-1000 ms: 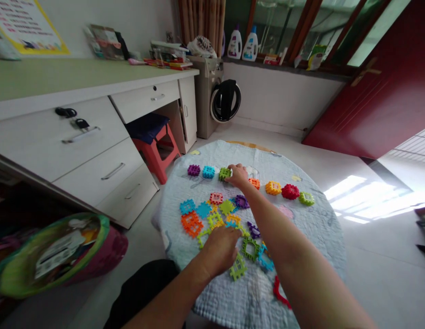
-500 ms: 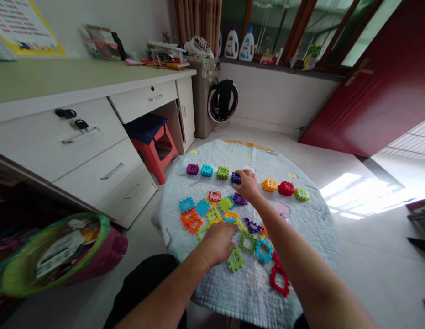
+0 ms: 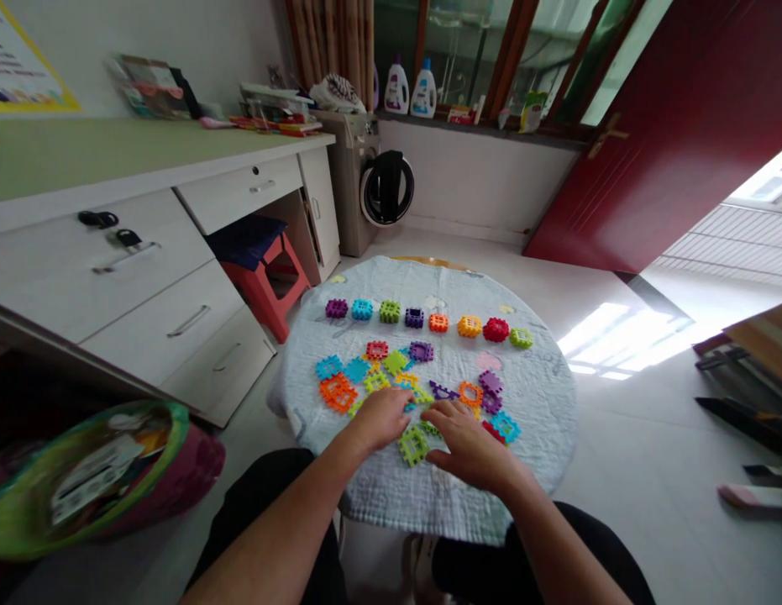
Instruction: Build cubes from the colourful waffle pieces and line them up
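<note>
My left hand (image 3: 383,418) lies over the near edge of a pile of loose interlocking plastic pieces, fingers loosely extended beside light blue and green ones. Close to its right, my right hand (image 3: 467,439) is spread, thumb apart, above a partly covered green piece. A green square piece (image 3: 414,446) lies on the cloth between the hands. Farther out, a row of small assembled blocks includes a dark purple block (image 3: 414,318), an orange block (image 3: 438,323) and a red block (image 3: 495,329). Orange pieces (image 3: 338,392) lie left of the pile, a light blue frame piece (image 3: 505,427) right.
A pale cloth (image 3: 378,504) covers the round table. At left are a desk with drawers (image 3: 176,315), a red stool (image 3: 274,281) and a lined bin (image 3: 176,470). Behind stands a washing machine (image 3: 353,185) with its door open. A red door (image 3: 592,134) is at right.
My right hand has drawn back from the dark purple block to the loose pieces. The orange block in the row now shows. The light blue frame piece sits farther right. The view has shifted.
</note>
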A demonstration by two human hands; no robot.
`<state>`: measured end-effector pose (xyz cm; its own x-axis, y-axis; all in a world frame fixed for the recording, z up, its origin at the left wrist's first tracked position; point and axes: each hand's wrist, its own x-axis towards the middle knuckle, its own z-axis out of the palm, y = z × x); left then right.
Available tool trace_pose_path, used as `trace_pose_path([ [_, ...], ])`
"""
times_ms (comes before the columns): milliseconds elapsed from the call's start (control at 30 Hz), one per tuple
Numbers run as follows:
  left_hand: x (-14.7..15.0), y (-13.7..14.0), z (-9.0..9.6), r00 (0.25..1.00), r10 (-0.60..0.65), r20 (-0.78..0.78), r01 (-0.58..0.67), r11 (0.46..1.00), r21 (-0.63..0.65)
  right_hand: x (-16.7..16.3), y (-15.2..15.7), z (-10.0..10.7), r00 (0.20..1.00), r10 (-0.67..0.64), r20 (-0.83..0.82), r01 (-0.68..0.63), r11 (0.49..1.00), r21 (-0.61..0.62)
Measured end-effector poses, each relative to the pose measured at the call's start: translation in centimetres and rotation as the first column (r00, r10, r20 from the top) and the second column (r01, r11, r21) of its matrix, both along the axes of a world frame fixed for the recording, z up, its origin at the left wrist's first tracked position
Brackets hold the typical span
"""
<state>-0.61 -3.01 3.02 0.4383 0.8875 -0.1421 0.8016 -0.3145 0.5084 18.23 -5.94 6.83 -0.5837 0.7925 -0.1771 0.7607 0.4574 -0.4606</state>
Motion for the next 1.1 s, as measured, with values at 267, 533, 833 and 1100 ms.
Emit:
trace_pose_path([
  [267, -2.8, 7.8, 0.2, 0.962, 0.263, 0.078, -0.274, 0.907, 0.32, 0.9, 1.3, -2.4, 0.975, -0.183, -0.127, 0.189, 0.982, 0.032],
  [533, -4.9, 19.4, 0.6, 0.963, 0.167, -0.213, -0.089, 0.937, 0.337, 1.9, 1.6, -2.9, 0.973, -0.161, -0.166, 0.157, 0.987, -0.032],
  [833, -3.4, 25.3, -0.9, 0.88, 0.105, -0.462, -0.022, 0.983, 0.181, 2.5, 2.0, -2.2, 0.97, -0.185, -0.158, 0.172, 0.98, -0.097],
  [1100, -4.7, 26.1, -1.2, 0.932, 0.148, -0.331, -0.065, 0.966, 0.249, 2.5, 2.1, -1.9, 0.969, -0.198, -0.148, 0.182, 0.977, -0.115],
])
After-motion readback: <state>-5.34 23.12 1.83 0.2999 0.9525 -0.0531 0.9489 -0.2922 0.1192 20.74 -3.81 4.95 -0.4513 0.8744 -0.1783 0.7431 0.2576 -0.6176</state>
